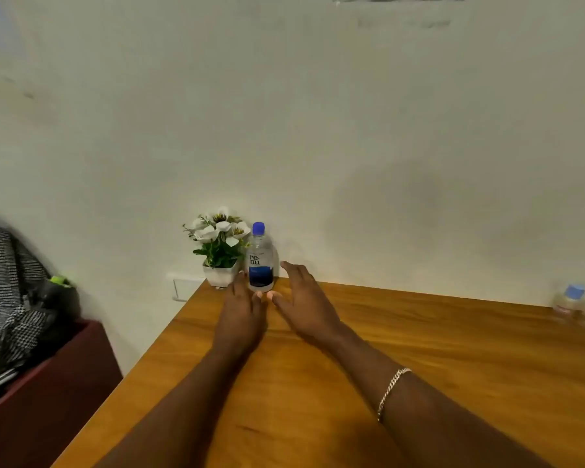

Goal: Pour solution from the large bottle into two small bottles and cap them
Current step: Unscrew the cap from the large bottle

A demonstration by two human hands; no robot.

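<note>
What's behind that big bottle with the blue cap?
Only the pale wall shows behind the large bottle; a white pot of flowers stands close beside it, to the left. The bottle's label hides the strip of table directly behind it.

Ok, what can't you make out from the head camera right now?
1. The small bottles: head view, blurred at the right edge, one cut off by the frame; fill levels unreadable.
2. The large bottle: head view, base hidden behind fingertips; fine label print too small to read.
3. Contact: whether the left hand or the right hand already touches the large bottle cannot be told from this angle.
</note>
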